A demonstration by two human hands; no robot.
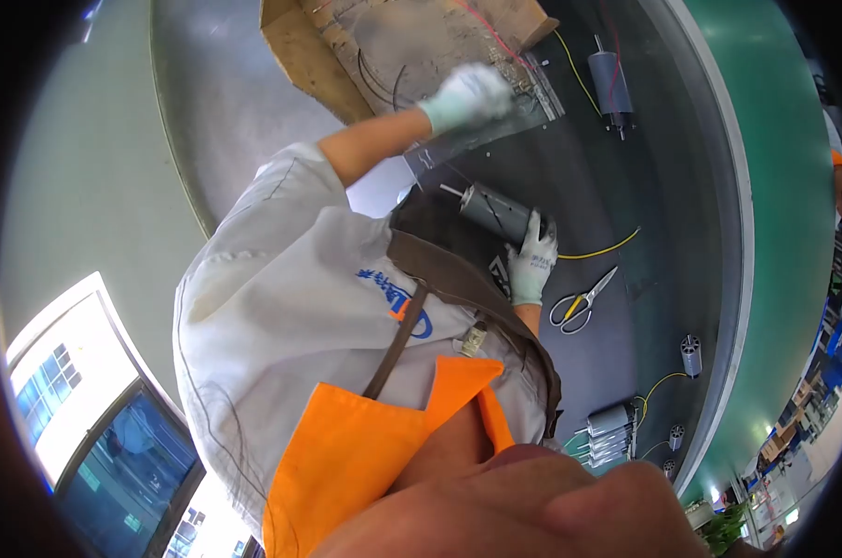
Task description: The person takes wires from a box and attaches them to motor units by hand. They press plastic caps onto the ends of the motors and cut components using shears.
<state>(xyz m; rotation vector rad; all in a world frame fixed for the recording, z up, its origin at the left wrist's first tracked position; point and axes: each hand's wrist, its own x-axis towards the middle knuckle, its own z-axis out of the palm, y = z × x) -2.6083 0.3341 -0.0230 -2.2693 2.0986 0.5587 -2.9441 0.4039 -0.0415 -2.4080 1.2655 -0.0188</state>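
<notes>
My right hand (534,259), in a white glove, is closed around the end of a grey cylindrical motor (495,213). The motor's thin shaft points away from that hand, and a yellow wire (599,251) trails out past my fingers. Scissors (583,302) with white handles lie beside my right hand. My left hand (474,96), gloved too, is curled and blurred above a clear plastic bag (495,132). Whatever is in its fingers cannot be made out. Beside it stands an open cardboard box (314,65) with dark wires inside.
Another grey motor (609,84) with wires lies on the dark work surface (681,232). Several silver motors (609,435) are grouped lower right, near a small motor (690,356) with a yellow wire. A raised pale edge (744,205) borders the surface, with green floor beyond.
</notes>
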